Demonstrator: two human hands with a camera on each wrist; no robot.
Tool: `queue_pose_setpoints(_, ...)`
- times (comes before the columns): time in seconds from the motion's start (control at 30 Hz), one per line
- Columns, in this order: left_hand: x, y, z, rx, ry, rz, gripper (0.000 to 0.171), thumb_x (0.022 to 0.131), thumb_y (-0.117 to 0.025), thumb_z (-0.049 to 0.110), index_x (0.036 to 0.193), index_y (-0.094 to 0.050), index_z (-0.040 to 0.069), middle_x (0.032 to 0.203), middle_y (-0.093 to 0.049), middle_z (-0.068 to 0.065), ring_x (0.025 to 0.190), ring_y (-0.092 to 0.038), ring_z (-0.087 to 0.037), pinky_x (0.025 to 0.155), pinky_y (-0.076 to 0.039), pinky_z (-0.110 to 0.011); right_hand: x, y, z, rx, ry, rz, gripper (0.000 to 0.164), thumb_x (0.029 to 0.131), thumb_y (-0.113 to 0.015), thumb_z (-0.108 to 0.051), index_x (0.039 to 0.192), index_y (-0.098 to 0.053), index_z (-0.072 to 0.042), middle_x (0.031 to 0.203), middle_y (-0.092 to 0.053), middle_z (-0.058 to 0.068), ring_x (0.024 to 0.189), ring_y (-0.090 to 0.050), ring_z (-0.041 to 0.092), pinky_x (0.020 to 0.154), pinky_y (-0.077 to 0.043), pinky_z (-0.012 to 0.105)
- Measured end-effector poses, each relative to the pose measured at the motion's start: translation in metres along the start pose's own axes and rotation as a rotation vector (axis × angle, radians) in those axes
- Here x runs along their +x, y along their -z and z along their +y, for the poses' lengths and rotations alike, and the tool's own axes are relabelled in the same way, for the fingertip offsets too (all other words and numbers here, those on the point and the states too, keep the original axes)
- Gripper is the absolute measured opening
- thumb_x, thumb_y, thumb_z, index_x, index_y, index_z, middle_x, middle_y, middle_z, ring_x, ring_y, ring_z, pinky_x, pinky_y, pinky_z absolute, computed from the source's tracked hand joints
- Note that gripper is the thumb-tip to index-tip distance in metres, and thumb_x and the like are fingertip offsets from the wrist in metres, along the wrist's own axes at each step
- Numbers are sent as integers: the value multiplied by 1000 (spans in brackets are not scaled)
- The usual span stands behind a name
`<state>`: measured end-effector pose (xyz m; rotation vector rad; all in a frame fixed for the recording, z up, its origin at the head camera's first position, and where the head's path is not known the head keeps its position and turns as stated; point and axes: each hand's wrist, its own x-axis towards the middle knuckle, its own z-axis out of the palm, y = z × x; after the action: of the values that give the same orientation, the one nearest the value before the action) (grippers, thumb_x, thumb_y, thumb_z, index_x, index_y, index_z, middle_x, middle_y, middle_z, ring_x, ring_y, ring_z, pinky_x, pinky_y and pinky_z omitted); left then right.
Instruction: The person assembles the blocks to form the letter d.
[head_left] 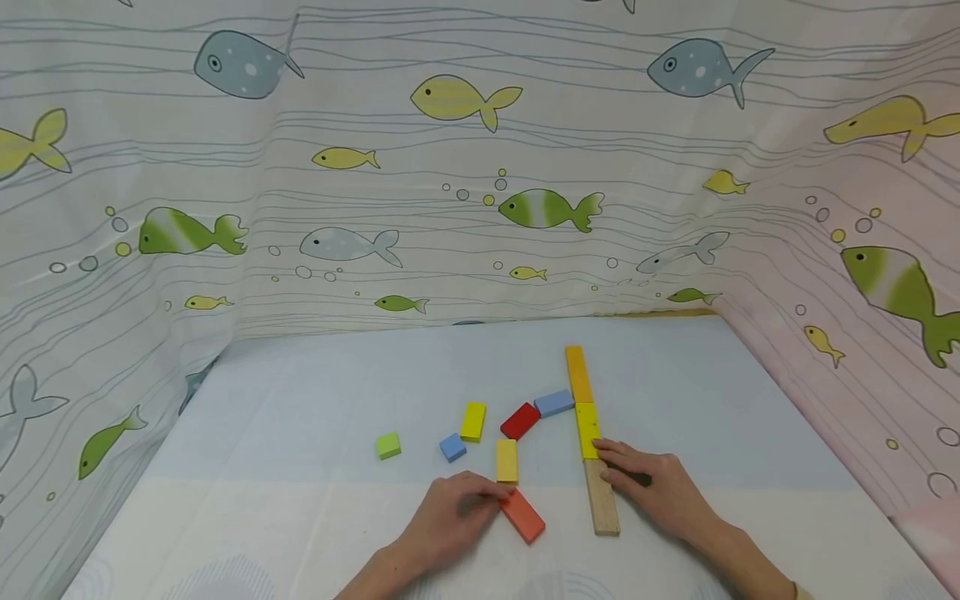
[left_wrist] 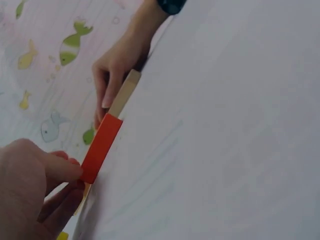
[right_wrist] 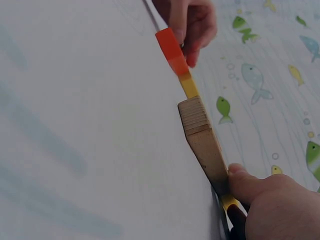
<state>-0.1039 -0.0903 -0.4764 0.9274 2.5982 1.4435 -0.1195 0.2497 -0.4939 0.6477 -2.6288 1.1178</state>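
At an orange-red block (head_left: 522, 516), my left hand (head_left: 456, 515) pinches the upper end between thumb and fingertips; the left wrist view shows the block (left_wrist: 102, 149) standing clear of the fingers. My right hand (head_left: 658, 485) touches a straight line of blocks on the right. Its fingertips rest on the bright yellow block (head_left: 588, 425), while its thumb lies against the edge of the plain wooden block (head_left: 602, 504). An orange-yellow block (head_left: 577, 373) forms the far end of that line. A pale yellow block (head_left: 507, 461) lies just beyond the orange-red one.
A dark red block (head_left: 521, 421) and a blue block (head_left: 553, 403) curve toward the straight line. Farther left lie a yellow block (head_left: 473, 422), a small blue block (head_left: 453, 447) and a green block (head_left: 388, 445). A fish-patterned curtain (head_left: 450, 192) encloses the table (head_left: 315, 408).
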Motion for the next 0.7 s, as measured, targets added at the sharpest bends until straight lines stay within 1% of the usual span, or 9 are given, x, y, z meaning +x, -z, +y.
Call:
queue_pose_setpoints(0.13,-1,-3,-1,-50,9,-16,24,92,-72,14,114,-73,24,110,-73,15,105,-67,-4,93,-55,-25,0,0,0,-2,-3,-1,36,89,-75,-28,124,-73,-18,129,-67,-10,122,-62,15,98,-38,2)
queue_pose_setpoints(0.23,0,-4,-1,-72,31,-12,22,91,-74,22,113,-73,26,111,-73,15,105,-67,-3,91,-56,-24,0,0,-1,-4,-4,0,36,89,-75,-28,123,-73,-18,129,-67,-10,122,-62,16,98,-37,2)
queue_pose_setpoints(0.3,0,-5,-2,-79,38,-5,22,89,-75,24,112,-74,26,110,-73,15,104,-68,-3,90,-56,-24,0,1,-1,-9,-2,1,36,89,-75,-28,123,-73,-18,128,-68,-10,121,-62,16,97,-37,1)
queue_pose_setpoints(0.47,3,-5,-1,-70,55,3,23,87,-77,21,110,-75,25,108,-74,15,103,-68,-3,89,-56,-23,0,1,-2,-14,-6,-2,36,88,-76,-28,123,-73,-18,128,-68,-11,121,-62,15,97,-38,2)
queue_pose_setpoints(0.7,5,-3,-2,-46,66,-6,26,87,-76,12,111,-75,22,107,-74,13,101,-69,-3,89,-56,-21,0,0,-2,-3,-21,-9,36,89,-75,-29,123,-73,-19,129,-67,-12,123,-61,15,98,-39,3)
